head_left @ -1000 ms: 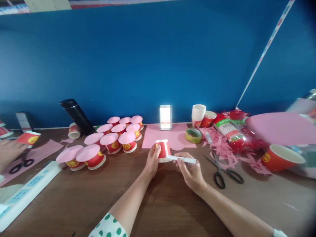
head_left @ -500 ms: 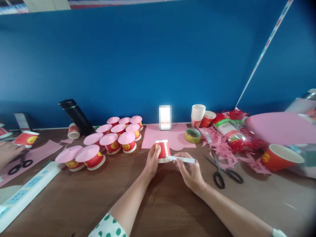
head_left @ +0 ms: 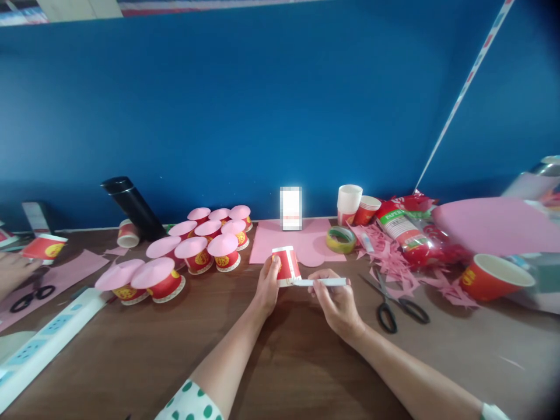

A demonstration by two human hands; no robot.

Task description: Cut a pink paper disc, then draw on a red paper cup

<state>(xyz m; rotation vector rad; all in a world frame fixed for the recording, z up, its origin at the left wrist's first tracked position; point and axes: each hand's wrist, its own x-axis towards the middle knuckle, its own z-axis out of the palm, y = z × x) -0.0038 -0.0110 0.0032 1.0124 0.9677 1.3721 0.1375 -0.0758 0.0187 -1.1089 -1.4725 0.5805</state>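
Observation:
A red paper cup [head_left: 286, 265] with white lines is upside down, slightly tilted, with my left hand [head_left: 268, 286] wrapped round its left side. My right hand [head_left: 335, 300] grips a white pen [head_left: 328, 282], whose tip meets the cup's lower rim. Behind the cup lies a pink paper sheet [head_left: 262, 242]. To the left stand several upturned red cups topped with pink paper discs [head_left: 192, 247].
Black-handled scissors [head_left: 396, 309], a tape roll [head_left: 340, 240], pink scraps [head_left: 396, 262] and an open red cup [head_left: 496, 277] lie right. A power strip [head_left: 48, 344], black bottle [head_left: 133, 207] and another person's hand [head_left: 15, 274] are left.
The pen tip has shifted slightly left and down along the cup's rim, and the pen lies more level. The cup has tilted a little in my left hand.

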